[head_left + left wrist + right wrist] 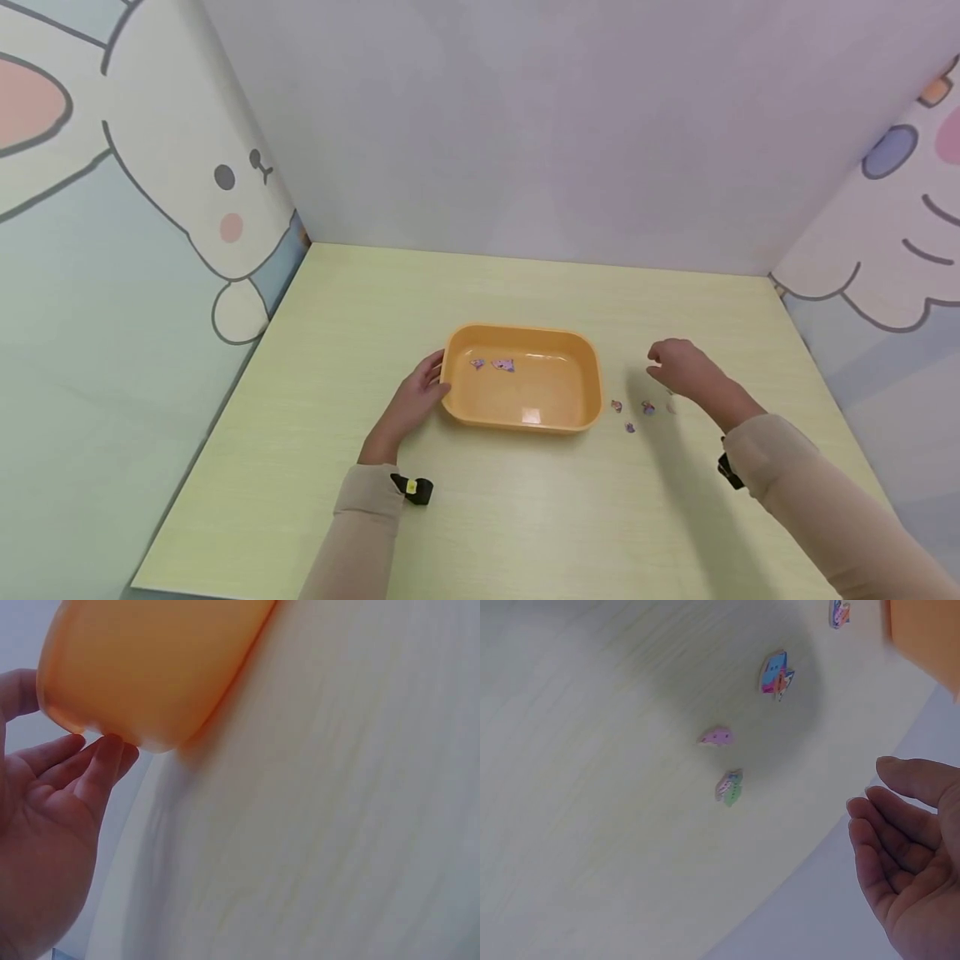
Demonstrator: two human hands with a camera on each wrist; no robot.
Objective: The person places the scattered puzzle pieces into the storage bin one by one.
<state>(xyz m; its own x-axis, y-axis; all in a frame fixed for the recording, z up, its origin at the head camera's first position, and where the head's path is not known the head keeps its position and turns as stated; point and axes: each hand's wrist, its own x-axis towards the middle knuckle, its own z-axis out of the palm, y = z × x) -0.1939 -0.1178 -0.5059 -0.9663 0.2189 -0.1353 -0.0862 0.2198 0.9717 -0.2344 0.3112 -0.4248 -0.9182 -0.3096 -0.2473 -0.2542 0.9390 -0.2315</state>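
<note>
On the pale-yellow wood-grained tabletop [525,517], a rectangular orange plastic tray [555,385] sits mid-frame, rim pinched by the left hand [411,406], while centre-right the empty right hand [692,372], fingers and thumb apart, could brush and scatter small colourful flat pieces [648,407].

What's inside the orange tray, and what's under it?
The orange tray holds a larger printed piece and, left of it, a smaller printed piece. The tabletop shows around it; anything beneath its base is covered.
</note>
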